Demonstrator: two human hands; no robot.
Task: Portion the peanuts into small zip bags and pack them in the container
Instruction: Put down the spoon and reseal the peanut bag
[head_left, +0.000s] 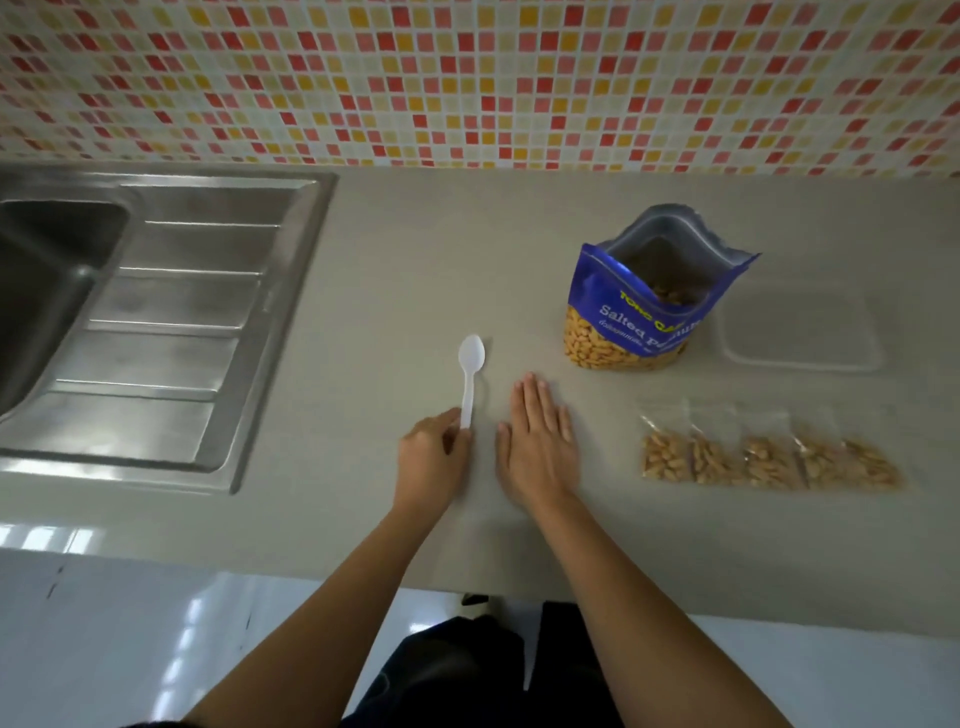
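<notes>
An open blue bag of salted peanuts (639, 306) stands upright on the grey counter (415, 270). To its right lies a clear plastic container (800, 332), with nothing visible inside. In front of that, several small zip bags filled with peanuts (769, 457) lie in a row. A white plastic spoon (470, 374) lies on the counter, bowl pointing away. My left hand (434, 457) pinches the near end of its handle. My right hand (540, 441) lies flat on the counter just right of the spoon, fingers straight.
A steel sink with a ribbed draining board (150, 332) fills the counter's left side. A wall of red and yellow mosaic tiles (467, 78) rises behind. The counter's front edge runs just below my forearms.
</notes>
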